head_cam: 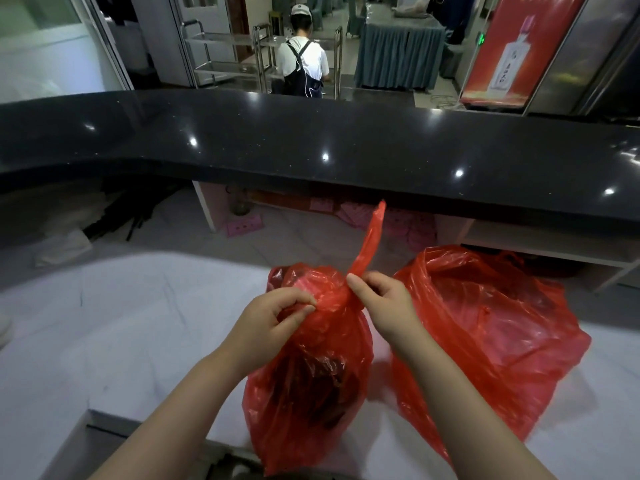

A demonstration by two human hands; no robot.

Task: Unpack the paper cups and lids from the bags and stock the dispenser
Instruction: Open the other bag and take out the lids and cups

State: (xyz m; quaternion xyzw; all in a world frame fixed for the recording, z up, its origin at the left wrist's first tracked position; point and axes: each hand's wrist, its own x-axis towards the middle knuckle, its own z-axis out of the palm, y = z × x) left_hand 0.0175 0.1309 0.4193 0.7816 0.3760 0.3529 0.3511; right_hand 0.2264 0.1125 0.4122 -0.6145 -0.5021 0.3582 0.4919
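Observation:
Two red plastic bags stand on a white marble-look counter (121, 323). The nearer bag (304, 375) is knotted at the top, and dark contents show dimly through it. My left hand (273, 323) pinches the plastic at the left of the knot. My right hand (384, 303) pinches the right side of the knot, where one red handle strip (372, 237) sticks upward. The second bag (485, 327) sits to the right, crumpled; I cannot tell what it holds. No cups, lids or dispenser are visible.
A raised black stone bar top (311, 143) runs across behind the counter, with shelves and pink items under it. Beyond it a person in an apron (303, 60) stands by steel carts (221, 53). A red poster (512, 50) leans at the far right.

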